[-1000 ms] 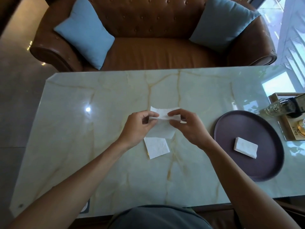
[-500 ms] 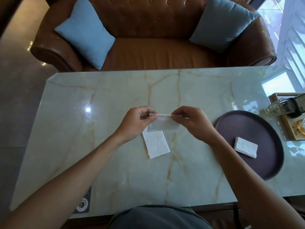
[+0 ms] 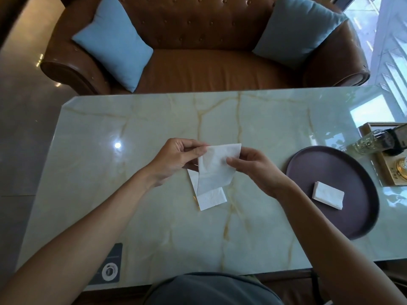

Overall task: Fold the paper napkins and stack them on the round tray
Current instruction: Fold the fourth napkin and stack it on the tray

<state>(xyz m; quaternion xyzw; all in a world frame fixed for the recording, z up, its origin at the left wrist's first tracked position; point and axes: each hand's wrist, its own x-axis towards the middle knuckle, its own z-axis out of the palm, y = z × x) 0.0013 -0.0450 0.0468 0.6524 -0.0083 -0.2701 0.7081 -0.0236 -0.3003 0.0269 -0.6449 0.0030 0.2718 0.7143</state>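
Head view: a napkin (image 3: 217, 167) is pinched above the table (image 3: 132, 194) at its upper corners by left hand (image 3: 176, 160) and right hand (image 3: 253, 167), hanging lengthwise toward the person, with the tray (image 3: 352, 172) nearer the right hand.

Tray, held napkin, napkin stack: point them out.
tray (image 3: 330, 164): head view, bare far surface.
held napkin (image 3: 217, 170): head view, middle of the sheet.
napkin stack (image 3: 328, 194): head view, top face.
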